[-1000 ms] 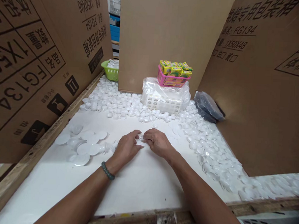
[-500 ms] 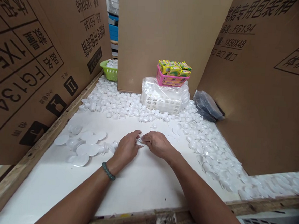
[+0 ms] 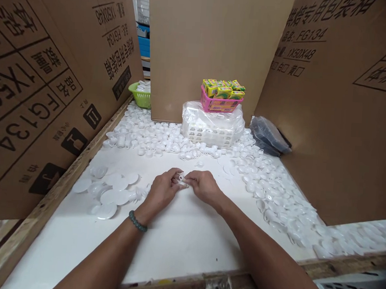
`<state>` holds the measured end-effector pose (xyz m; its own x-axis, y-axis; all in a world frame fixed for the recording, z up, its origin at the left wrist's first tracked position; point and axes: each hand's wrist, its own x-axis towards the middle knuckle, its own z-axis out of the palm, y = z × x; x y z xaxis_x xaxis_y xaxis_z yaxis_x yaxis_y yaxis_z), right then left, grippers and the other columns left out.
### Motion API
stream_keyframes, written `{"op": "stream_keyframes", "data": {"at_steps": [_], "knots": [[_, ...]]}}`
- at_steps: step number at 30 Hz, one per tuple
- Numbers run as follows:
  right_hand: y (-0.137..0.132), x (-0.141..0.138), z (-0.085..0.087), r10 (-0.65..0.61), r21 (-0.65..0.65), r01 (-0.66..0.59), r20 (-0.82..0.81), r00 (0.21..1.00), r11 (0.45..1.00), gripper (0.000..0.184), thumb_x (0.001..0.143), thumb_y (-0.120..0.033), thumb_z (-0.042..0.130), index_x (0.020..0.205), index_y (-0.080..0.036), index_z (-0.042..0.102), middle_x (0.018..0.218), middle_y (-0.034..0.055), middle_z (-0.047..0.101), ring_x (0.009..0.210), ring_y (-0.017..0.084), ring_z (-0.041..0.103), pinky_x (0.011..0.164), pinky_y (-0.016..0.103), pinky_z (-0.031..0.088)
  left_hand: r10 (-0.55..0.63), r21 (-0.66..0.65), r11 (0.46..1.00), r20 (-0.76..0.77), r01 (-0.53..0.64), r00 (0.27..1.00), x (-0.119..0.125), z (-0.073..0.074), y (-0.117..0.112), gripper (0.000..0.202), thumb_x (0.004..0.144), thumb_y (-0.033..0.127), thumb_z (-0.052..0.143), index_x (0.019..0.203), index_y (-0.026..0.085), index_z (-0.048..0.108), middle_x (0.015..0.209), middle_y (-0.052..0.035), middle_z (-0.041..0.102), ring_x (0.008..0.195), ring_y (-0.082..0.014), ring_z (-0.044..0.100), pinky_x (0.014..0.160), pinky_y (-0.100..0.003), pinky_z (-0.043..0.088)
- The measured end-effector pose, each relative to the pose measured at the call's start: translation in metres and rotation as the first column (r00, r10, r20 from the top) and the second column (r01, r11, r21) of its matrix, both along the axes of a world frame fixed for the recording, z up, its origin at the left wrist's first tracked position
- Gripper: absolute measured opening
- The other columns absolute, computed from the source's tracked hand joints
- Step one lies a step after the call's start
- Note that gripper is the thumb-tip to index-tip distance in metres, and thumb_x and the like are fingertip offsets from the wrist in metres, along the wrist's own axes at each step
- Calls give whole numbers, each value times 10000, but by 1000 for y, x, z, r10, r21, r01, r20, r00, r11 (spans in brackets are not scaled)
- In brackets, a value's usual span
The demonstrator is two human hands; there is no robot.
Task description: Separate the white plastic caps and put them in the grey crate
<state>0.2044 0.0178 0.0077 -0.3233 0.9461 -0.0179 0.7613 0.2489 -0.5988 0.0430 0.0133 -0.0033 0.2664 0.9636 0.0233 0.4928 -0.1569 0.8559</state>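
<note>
My left hand (image 3: 161,191) and my right hand (image 3: 203,186) meet at the middle of the white table (image 3: 180,244). Both pinch a small white plastic piece (image 3: 181,180) between their fingertips, just above the table top. A green bead bracelet (image 3: 137,222) sits on my left wrist. Left of my left hand lie several flat white round lids (image 3: 111,194). A wide band of small white plastic cups (image 3: 167,138) runs along the back and down the right side (image 3: 274,197).
Tall cardboard boxes stand on the left (image 3: 46,79), back (image 3: 212,45) and right (image 3: 343,97). A pink basket of yellow-green packs (image 3: 221,96) rests on a clear-wrapped bundle (image 3: 212,126). A green basket (image 3: 140,95) sits back left, a dark bag (image 3: 268,136) back right.
Both hands have lifted slightly and closed tighter on the small white piece; the view has shifted a little.
</note>
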Motion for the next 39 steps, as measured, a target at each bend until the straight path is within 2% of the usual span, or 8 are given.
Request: {"op": "stream_keyframes", "data": {"at_steps": [4,10,14,18,25,30,35,39], "knots": [[3,8,-2,-158,-260,84,-277,948,962,268,853,-350,447,835,-159,634,698,17,610,651,128,537,594,238,390,49,-63,997,109,-42,993,1,1,1,250,714,323,611,932,204,577,760,15,642,683,-139,587,631,-233,425],[2,13,1,79,-74,-98,-230,970,992,229,815,-257,533,1014,-225,642,975,37,590,840,151,540,707,261,409,150,-221,969,146,-115,978,1,-7,4,220,699,343,618,834,184,550,524,48,569,485,-117,533,507,-221,388],[2,12,-2,147,-97,-154,-76,986,983,109,759,-257,621,854,-222,661,856,15,556,730,137,510,615,242,382,188,-317,940,178,-124,966,-2,-10,8,274,668,365,666,824,181,536,496,42,579,464,-129,561,494,-228,425],[3,13,-4,123,-88,-123,-6,992,989,166,763,-324,641,897,-226,641,882,20,554,774,148,513,644,249,382,228,-431,894,211,-119,951,-2,-10,9,313,640,326,722,802,181,497,486,41,587,433,-135,576,473,-239,467],[2,6,1,225,42,-237,193,955,971,229,866,-382,520,796,-218,663,742,35,564,817,179,472,661,269,362,255,-443,888,241,-128,936,1,-12,11,235,719,263,670,710,181,450,461,27,592,424,-145,592,455,-250,496],[1,1,-11,130,170,-152,133,983,974,342,864,-356,528,1184,-239,546,842,34,578,825,173,496,691,278,391,303,-433,891,346,-136,888,1,-16,13,207,741,268,654,700,166,478,494,17,601,474,-127,608,509,-243,516],[6,6,-15,75,137,-82,61,995,987,285,783,-469,597,931,-229,640,747,7,555,732,160,503,636,271,385,301,-467,878,365,-106,881,2,-14,13,222,703,223,690,699,163,476,429,41,550,393,-101,541,422,-198,453],[8,9,-11,163,127,-163,10,987,979,279,805,-460,571,992,-266,644,770,12,550,753,161,511,660,269,388,318,-458,880,374,-125,871,3,-11,12,204,702,176,678,724,167,475,391,66,510,363,-91,503,398,-185,415]]}}
